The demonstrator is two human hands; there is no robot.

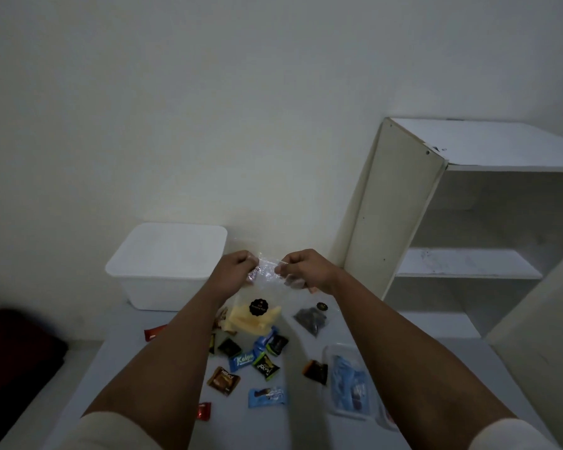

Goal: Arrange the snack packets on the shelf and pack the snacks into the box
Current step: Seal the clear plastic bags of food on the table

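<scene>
Both hands are raised over the middle of the table (pixel 137 326), gripping the top edge of a clear snack bag (pixel 257 306). The left hand (pixel 233 271) pinches the bag's upper left corner with clenched fingers, and the right hand (pixel 304 271) pinches the upper right corner the same way, so the clear plastic is stretched between them. The bag hangs down from the hands; pale yellow pieces sit in its lower part, behind a round black label.

Below and near the bag, small snack packets (pixel 241 360) lie scattered on the table: blue, dark green and brown wrappers, with a red one (pixel 204 411) at the near edge and another red one (pixel 153 332) to the left. A second clear bag with dark contents (pixel 311 319) lies to the right of the held bag. Nearer on the right lies a clear packet holding blue-wrapped pieces (pixel 350 388).

A white box (pixel 166 264) with its lid on stands at the far left of the table, against the wall. A white shelf (pixel 465 264) stands on the right, its boards bare.
</scene>
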